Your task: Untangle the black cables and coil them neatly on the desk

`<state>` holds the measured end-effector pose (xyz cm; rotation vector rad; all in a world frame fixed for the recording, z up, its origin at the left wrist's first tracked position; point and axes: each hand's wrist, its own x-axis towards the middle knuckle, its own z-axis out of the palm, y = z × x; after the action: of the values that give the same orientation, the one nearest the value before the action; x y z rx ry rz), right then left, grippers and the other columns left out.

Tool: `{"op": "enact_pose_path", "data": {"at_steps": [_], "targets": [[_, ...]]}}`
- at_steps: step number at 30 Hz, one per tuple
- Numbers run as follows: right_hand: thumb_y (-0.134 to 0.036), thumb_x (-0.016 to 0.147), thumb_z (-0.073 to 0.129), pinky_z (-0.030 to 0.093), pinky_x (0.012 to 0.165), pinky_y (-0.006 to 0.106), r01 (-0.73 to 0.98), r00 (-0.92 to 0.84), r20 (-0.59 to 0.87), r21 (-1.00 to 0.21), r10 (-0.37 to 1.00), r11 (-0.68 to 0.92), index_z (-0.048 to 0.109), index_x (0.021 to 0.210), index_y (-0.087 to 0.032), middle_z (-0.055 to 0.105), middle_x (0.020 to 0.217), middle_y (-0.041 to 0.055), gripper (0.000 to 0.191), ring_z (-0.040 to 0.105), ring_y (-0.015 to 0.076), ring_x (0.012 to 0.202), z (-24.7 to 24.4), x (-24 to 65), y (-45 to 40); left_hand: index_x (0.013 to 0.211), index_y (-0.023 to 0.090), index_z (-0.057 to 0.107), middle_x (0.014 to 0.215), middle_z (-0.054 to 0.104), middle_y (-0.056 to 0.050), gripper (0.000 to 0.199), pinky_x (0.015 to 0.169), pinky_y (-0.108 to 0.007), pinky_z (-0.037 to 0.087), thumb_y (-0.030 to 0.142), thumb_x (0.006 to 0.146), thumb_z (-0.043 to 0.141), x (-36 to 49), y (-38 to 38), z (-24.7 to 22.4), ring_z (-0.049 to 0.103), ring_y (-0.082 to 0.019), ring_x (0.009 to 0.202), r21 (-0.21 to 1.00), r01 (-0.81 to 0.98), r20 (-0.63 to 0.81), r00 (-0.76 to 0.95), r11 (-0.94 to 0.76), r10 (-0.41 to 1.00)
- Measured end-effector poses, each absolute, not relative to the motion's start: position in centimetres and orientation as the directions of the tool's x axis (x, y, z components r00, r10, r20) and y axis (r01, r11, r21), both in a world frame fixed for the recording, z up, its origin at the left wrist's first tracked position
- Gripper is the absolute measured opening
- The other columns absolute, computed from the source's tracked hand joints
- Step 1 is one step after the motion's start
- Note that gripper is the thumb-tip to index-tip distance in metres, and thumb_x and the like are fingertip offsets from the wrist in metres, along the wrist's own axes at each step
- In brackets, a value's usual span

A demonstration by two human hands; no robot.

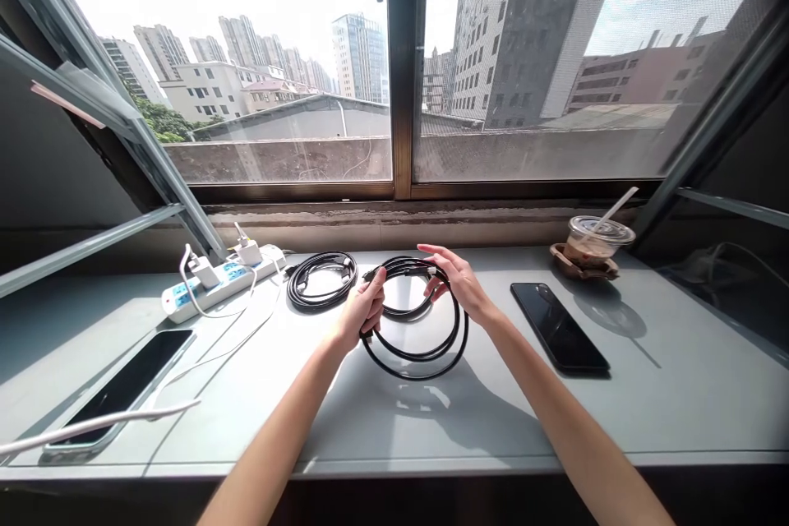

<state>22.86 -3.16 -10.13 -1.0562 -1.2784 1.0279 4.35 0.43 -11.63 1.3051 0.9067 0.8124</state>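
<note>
One cable coil (316, 306) sits wound at 11 o'clock, left hand (363, 306)'s pinching looser cable loops (419, 358), can't tell if right hand (459, 281)'s gripping tbh.

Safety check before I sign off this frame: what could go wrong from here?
Held cable: its loops hang wide between the left hand and right hand, so they could spring open if the grip slips.
Desk coil: right beside the left hand, it might get snagged.
Cup: near the black phone; a knock could spill the drink onto it.
</note>
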Motion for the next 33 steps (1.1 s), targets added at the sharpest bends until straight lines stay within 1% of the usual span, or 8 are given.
{"op": "enact_pose_path", "data": {"at_steps": [3,6,9,12,15,21,27,33], "targets": [[-0.047,0.083,0.049,0.049,0.047,0.023,0.236,-0.016,0.402,-0.888,0.915,0.394,0.058,0.116,-0.023,0.059,0.111,0.0073,0.041,0.064,0.013,0.066,-10.8,23.0,-3.0,0.046,0.021,0.019,0.035,0.016,0.01,0.061,0.032,-0.02,0.031,0.065,0.075,0.051,4.4,0.3,-11.8,0.019,-0.003,0.025,0.987,0.029,-0.152,0.456,0.156,0.877],[-0.037,0.079,0.062,0.05,0.061,0.024,0.59,-0.14,0.545,-0.625,0.827,0.512,0.067,0.102,-0.025,0.059,0.111,0.0042,0.026,0.063,0.0128,0.074,-11.7,23.1,-2.8,0.048,0.021,0.021,0.036,0.017,0.01,0.059,0.032,-0.019,0.029,0.064,0.077,0.05,4.4,0.3,-11.8,0.018,-0.002,0.026,0.973,0.039,-0.218,0.487,0.228,0.846],[-0.032,0.085,0.058,0.047,0.062,0.023,0.759,-0.179,0.571,-0.438,0.801,0.482,0.067,0.097,-0.025,0.062,0.109,0.002,0.017,0.062,0.0116,0.072,-12.4,23.1,-2.6,0.051,0.02,0.021,0.038,0.018,0.01,0.058,0.031,-0.017,0.022,0.062,0.078,0.051,4.3,0.5,-11.8,0.015,-0.001,0.028,0.943,0.015,-0.289,0.529,0.332,0.798],[-0.032,0.088,0.054,0.044,0.061,0.023,0.825,-0.169,0.569,-0.365,0.805,0.431,0.065,0.1,-0.025,0.065,0.102,0.0008,0.017,0.063,0.0128,0.071,-12.7,23.1,-2.5,0.056,0.019,0.028,0.041,0.02,0.011,0.052,0.031,-0.016,0.018,0.058,0.078,0.054,4.3,0.7,-11.9,0.015,0.0,0.029,0.913,-0.028,-0.322,0.566,0.408,0.759],[-0.03,0.09,0.051,0.042,0.058,0.023,0.86,-0.146,0.548,-0.342,0.824,0.38,0.063,0.103,-0.026,0.067,0.099,-0.0001,0.018,0.064,0.0145,0.073,-12.8,23.0,-2.4,0.063,0.018,0.038,0.043,0.024,0.012,0.045,0.033,-0.014,0.023,0.057,0.076,0.056,4.4,0.8,-12.0,0.019,0.0,0.031,0.925,-0.005,-0.316,0.544,0.38,0.778],[-0.029,0.09,0.05,0.043,0.059,0.023,0.861,-0.028,0.529,-0.419,0.848,0.29,0.061,0.112,-0.031,0.066,0.098,-0.0005,0.025,0.064,0.0148,0.073,-12.8,23.7,-2.1,0.075,0.018,0.046,0.049,0.052,0.005,0.037,0.045,-0.019,0.041,0.05,0.072,0.063,4.3,0.7,-12.3,0.055,-0.01,0.043,0.98,0.199,-0.109,0.452,0.019,0.885],[-0.029,0.09,0.05,0.043,0.056,0.024,0.868,0.016,0.56,-0.419,0.829,0.266,0.063,0.11,-0.031,0.066,0.1,-0.001,0.024,0.064,0.0155,0.071,-12.8,24.2,-2.1,0.08,0.021,0.04,0.057,0.06,0.002,0.041,0.033,-0.023,0.039,0.06,0.076,0.051,4.5,0.7,-13.5,0.055,-0.016,0.034,0.965,0.261,-0.136,0.505,-0.001,0.852],[-0.029,0.088,0.052,0.048,0.065,0.024,0.792,-0.077,0.616,-0.44,0.784,0.424,0.064,0.109,-0.027,0.065,0.104,0.0019,0.024,0.064,0.0138,0.073,-12.3,24.4,-2.4,0.074,0.02,0.04,0.044,0.047,0.007,0.047,0.024,-0.018,0.024,0.066,0.081,0.037,4.3,1.3,-13.8,0.043,-0.01,0.023,0.982,0.151,0.056,0.352,-0.115,0.934]]}}
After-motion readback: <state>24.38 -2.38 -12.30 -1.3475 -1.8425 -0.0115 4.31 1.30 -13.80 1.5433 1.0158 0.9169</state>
